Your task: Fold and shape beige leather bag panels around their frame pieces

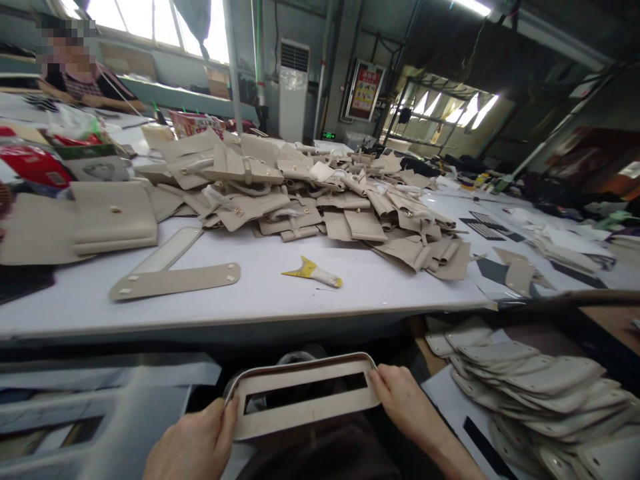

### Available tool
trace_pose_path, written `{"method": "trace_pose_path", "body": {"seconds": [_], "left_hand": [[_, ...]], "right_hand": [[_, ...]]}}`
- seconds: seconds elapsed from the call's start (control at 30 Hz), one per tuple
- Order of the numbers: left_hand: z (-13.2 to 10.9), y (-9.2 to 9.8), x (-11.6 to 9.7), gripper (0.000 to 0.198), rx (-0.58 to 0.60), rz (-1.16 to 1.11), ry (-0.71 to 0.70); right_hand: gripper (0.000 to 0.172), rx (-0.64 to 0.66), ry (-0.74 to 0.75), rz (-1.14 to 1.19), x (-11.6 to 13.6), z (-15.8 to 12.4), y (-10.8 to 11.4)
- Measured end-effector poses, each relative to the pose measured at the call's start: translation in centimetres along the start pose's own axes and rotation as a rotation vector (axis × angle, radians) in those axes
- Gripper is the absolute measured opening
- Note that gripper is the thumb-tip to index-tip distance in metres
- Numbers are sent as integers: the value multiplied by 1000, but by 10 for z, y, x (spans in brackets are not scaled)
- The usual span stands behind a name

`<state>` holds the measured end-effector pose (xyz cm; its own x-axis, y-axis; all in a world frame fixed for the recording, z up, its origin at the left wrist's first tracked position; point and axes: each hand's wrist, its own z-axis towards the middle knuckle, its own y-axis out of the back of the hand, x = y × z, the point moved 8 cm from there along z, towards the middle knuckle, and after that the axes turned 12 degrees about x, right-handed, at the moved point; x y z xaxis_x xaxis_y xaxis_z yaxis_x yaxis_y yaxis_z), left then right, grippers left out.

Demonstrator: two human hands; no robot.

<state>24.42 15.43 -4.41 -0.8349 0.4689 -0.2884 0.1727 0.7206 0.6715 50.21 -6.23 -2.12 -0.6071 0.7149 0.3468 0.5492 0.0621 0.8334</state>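
Both my hands hold one beige leather panel [305,413] with a long slot cut through its middle, low in front of me below the table edge. My left hand [193,443] pinches its left end, thumb on top. My right hand [400,397] grips its right end with closed fingers. On the white table [300,300] above lie two beige strips with corner studs [175,280], crossed over each other, and a yellow-bladed scraper tool [313,272].
A big heap of beige bag parts [310,193] covers the table's middle and back. A stack of flat beige pieces [540,393] lies low at my right. Folded beige flaps [113,217] sit at left. Another person [75,67] sits at the far left.
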Motion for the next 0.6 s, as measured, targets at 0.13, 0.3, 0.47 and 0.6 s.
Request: {"method": "trace_pose_path", "body": {"seconds": [0.13,0.3,0.47,0.6], "left_hand": [[-1,8,-5,53,-29,55,25],[5,-2,7,51,-25,-30,-28],[7,-6,14,43,-15,-92,13],[-3,9,0,39,-178,-3,11]], "right_hand": [[38,22,-2,77,-2,1,4],[30,94,-67,255,-11,-1,-4],[38,0,-111,359,-18,-4,-12],[45,-49,-71,338,-25,-2,-15]]}}
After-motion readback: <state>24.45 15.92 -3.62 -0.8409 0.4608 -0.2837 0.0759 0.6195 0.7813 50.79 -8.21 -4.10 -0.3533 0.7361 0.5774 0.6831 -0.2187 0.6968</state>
